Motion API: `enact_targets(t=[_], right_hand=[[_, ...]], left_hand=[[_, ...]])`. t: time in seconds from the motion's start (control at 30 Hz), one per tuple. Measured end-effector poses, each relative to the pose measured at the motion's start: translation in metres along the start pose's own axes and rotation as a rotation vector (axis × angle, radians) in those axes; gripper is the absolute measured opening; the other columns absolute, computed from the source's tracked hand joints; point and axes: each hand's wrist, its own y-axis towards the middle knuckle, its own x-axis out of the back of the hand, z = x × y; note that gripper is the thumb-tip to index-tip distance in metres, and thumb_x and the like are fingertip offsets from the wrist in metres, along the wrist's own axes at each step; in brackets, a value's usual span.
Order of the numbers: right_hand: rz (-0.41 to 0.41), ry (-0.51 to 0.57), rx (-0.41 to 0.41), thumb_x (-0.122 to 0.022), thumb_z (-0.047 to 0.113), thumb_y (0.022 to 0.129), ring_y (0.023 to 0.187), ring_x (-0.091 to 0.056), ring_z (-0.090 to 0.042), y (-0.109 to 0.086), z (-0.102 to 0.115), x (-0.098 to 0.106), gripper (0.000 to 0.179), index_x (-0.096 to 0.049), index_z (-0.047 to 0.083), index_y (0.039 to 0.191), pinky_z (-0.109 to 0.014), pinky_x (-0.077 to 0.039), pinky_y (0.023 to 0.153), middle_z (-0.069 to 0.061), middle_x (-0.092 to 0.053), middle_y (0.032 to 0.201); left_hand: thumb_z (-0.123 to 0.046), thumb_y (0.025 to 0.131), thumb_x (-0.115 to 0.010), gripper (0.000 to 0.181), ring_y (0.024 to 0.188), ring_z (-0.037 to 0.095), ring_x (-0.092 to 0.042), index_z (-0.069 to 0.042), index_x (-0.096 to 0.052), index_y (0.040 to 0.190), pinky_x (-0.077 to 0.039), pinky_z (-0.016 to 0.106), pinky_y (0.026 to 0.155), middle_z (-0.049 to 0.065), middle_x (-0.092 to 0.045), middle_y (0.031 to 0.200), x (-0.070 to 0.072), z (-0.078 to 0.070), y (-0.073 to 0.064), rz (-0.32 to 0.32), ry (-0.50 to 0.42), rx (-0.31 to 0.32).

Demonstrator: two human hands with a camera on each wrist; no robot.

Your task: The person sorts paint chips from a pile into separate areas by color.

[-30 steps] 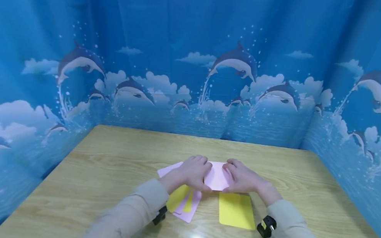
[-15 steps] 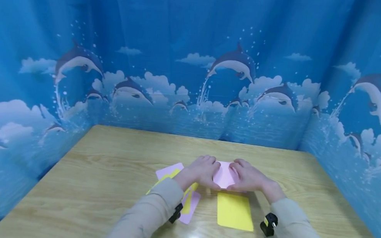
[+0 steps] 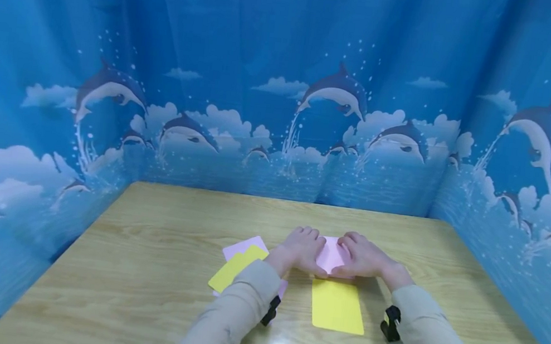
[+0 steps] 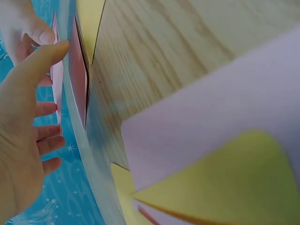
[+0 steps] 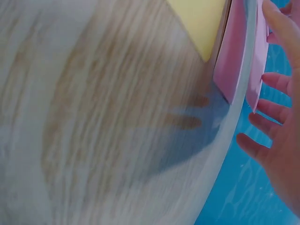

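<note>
A pink card (image 3: pixel 332 255) is held raised over the table between both hands. My left hand (image 3: pixel 304 249) grips its left side, thumb toward the near edge and fingertips at the far part. On the opposite side, my right hand (image 3: pixel 364 257) holds it in a mirrored way. Below the held card, another pink card (image 5: pixel 230 56) lies on the table, mostly covered in the head view. Just nearer to the body lies a yellow card (image 3: pixel 338 307). In the left wrist view a gap shows between the held card (image 4: pixel 57 79) and the lower pink card (image 4: pixel 78 75).
Left of the hands, a loose overlapping pile has a yellow card (image 3: pixel 237 268) over a pink card (image 3: pixel 244 247), partly hidden by the left sleeve (image 3: pixel 241 308). The wooden table (image 3: pixel 144 270) is bordered by a blue dolphin curtain (image 3: pixel 245 79).
Both hands have shifted right with the pink card, the left more than the right. The card now overlies the pink card behind the yellow one. The left forearm now covers more of the pile.
</note>
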Motion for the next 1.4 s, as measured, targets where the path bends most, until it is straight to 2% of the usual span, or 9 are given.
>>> enact_targets(t=[0.2, 0.4, 0.63, 1.2, 1.4], right_hand=[[0.0, 0.032, -0.026, -0.07, 0.057, 0.07, 0.118, -0.04, -0.042, 0.0, -0.008, -0.003, 0.086, -0.048, -0.002, 0.129, -0.057, -0.036, 0.095, -0.028, -0.039, 0.132], [0.04, 0.041, -0.044, -0.07, 0.058, 0.07, 0.119, -0.04, -0.04, 0.002, -0.009, -0.009, 0.086, -0.047, 0.001, 0.131, -0.056, -0.036, 0.095, -0.026, -0.037, 0.135], [0.073, 0.062, -0.082, -0.07, 0.057, 0.07, 0.121, -0.038, -0.04, 0.006, -0.005, -0.01, 0.088, -0.045, 0.003, 0.134, -0.057, -0.035, 0.095, -0.025, -0.034, 0.138], [0.107, -0.003, -0.078, -0.068, 0.056, 0.072, 0.12, -0.04, -0.039, 0.008, -0.001, -0.014, 0.083, -0.046, 0.005, 0.133, -0.058, -0.034, 0.096, -0.022, -0.038, 0.136], [0.094, -0.022, -0.076, -0.063, 0.061, 0.074, 0.121, -0.038, -0.041, 0.007, 0.001, -0.014, 0.085, -0.045, 0.005, 0.135, -0.06, -0.033, 0.095, -0.023, -0.036, 0.137]], left_hand=[[-0.071, 0.074, -0.054, 0.077, 0.114, 0.017, -0.041, -0.016, -0.048, 0.128, -0.031, 0.033, 0.101, 0.002, -0.048, 0.124, -0.002, -0.003, 0.007, -0.008, -0.018, 0.001], [-0.067, 0.075, -0.057, 0.076, 0.117, 0.017, -0.041, -0.015, -0.048, 0.129, -0.03, 0.033, 0.102, 0.002, -0.047, 0.126, -0.006, -0.002, 0.009, 0.028, -0.021, 0.004], [-0.066, 0.077, -0.057, 0.079, 0.124, 0.018, -0.036, -0.014, -0.044, 0.135, -0.025, 0.033, 0.106, 0.003, -0.041, 0.135, -0.009, 0.002, 0.008, 0.053, -0.052, 0.023], [-0.066, 0.079, -0.054, 0.08, 0.128, 0.02, -0.034, -0.014, -0.041, 0.139, -0.025, 0.036, 0.107, 0.005, -0.039, 0.14, -0.008, 0.004, 0.002, 0.13, -0.117, 0.037], [-0.07, 0.079, -0.049, 0.082, 0.127, 0.02, -0.036, -0.014, -0.041, 0.138, -0.028, 0.036, 0.106, 0.006, -0.041, 0.139, -0.008, 0.005, 0.003, 0.088, -0.068, 0.047]])
